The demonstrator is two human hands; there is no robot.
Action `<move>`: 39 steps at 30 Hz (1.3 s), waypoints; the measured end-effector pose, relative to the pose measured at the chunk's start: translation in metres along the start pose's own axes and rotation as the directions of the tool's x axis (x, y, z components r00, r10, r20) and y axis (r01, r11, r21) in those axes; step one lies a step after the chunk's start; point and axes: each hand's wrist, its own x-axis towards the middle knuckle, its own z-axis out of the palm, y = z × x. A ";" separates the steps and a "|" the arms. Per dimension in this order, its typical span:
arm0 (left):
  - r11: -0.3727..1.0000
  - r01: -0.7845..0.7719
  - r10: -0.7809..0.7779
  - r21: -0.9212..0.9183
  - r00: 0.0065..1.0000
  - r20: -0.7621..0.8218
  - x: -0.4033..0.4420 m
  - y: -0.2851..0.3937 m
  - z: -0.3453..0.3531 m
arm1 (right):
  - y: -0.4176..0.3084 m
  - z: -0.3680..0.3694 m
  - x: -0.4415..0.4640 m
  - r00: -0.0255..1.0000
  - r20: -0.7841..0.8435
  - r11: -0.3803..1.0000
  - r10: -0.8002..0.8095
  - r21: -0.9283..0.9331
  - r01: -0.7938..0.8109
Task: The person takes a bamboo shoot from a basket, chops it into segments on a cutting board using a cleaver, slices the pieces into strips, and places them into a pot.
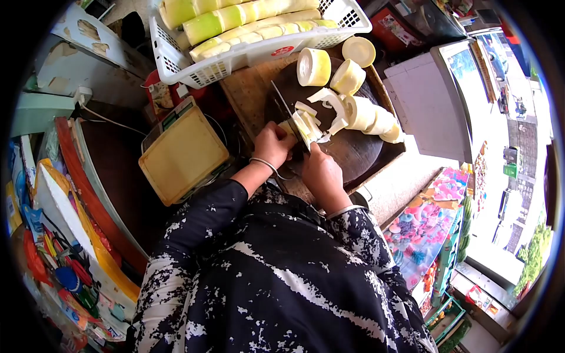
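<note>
My right hand is closed round the handle of a knife, its blade standing on edge over the round dark chopping board. Left of the blade, the curled fingers of my left hand press on a pale piece of bamboo shoot, mostly hidden by the hand. On the blade's right side lie cut slices and curved peelings. Thick bamboo shoot sections stand at the board's far side, and a row of rounds leans along its right.
A white plastic basket of long peeled bamboo shoots stands beyond the board. To the left is a scale with a yellowish flat top. A white box-like surface borders the right, near a flower-patterned cover.
</note>
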 end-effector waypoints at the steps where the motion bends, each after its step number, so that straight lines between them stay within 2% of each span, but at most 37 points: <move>1: 1.000 -0.003 0.003 0.000 1.000 -0.003 0.002 -0.001 -0.001 | 0.001 0.002 0.004 1.000 -0.012 1.000 0.009 -0.005 -0.009; 3: 1.000 0.021 -0.021 0.018 0.999 0.031 0.001 -0.004 -0.002 | 0.005 0.000 0.001 0.999 -0.029 1.000 0.017 0.005 -0.017; 6: 0.999 0.004 -0.005 0.043 0.999 0.034 -0.001 -0.002 -0.003 | 0.003 -0.006 -0.011 0.990 -0.118 0.997 -0.076 0.015 0.078; 9: 0.996 0.021 -0.025 0.083 0.999 0.041 0.001 0.001 -0.003 | -0.006 -0.021 -0.026 0.998 -0.047 0.999 -0.051 -0.005 0.051; 13: 0.999 0.050 -0.051 0.021 0.998 0.039 -0.001 0.004 -0.002 | -0.008 -0.024 -0.029 0.994 -0.073 0.997 -0.078 0.005 0.079; 15: 0.999 0.049 -0.050 0.023 0.998 0.043 0.001 0.002 -0.002 | -0.008 -0.023 -0.026 1.000 0.005 0.999 -0.023 0.031 0.023; 17: 0.999 0.048 -0.049 0.023 0.998 0.044 0.002 0.000 -0.002 | -0.008 -0.020 -0.021 1.000 0.008 0.999 -0.020 0.035 0.020; 19: 0.993 0.037 -0.039 0.112 0.999 0.018 0.000 0.005 -0.002 | -0.005 -0.010 -0.013 1.000 0.009 0.999 -0.014 0.039 0.014; 21: 0.999 0.026 -0.026 0.045 1.000 0.007 -0.001 0.002 0.000 | -0.002 0.004 0.000 1.000 0.028 0.999 0.000 -0.049 0.001; 22: 1.000 0.017 -0.017 -0.023 1.000 -0.007 -0.001 0.001 0.000 | -0.002 0.001 0.000 1.000 0.020 1.000 0.012 -0.020 -0.011; 26: 0.999 0.039 -0.039 -0.026 0.999 0.007 0.001 0.000 -0.003 | 0.001 -0.009 -0.010 0.999 -0.043 0.999 -0.020 0.036 0.022; 29: 0.997 0.065 -0.066 0.029 0.997 0.044 0.005 -0.007 -0.003 | -0.011 -0.029 -0.027 1.000 -0.009 0.999 -0.010 0.044 0.011; 31: 0.998 0.046 -0.044 -0.042 0.998 0.051 0.003 -0.001 -0.003 | -0.012 -0.028 -0.029 1.000 -0.007 0.999 -0.008 0.044 0.009; 32: 0.997 0.077 -0.077 0.000 0.996 0.039 0.003 0.002 -0.002 | -0.011 -0.028 -0.029 1.000 -0.004 0.999 -0.009 0.042 0.010; 36: 0.996 0.083 -0.081 -0.040 0.996 0.042 0.003 -0.001 -0.004 | -0.009 -0.021 -0.022 1.000 -0.008 0.999 -0.027 0.031 0.028; 39: 0.998 0.053 -0.053 0.029 0.999 0.013 0.002 -0.002 -0.003 | -0.008 -0.016 -0.014 0.999 -0.003 0.999 -0.033 0.027 0.033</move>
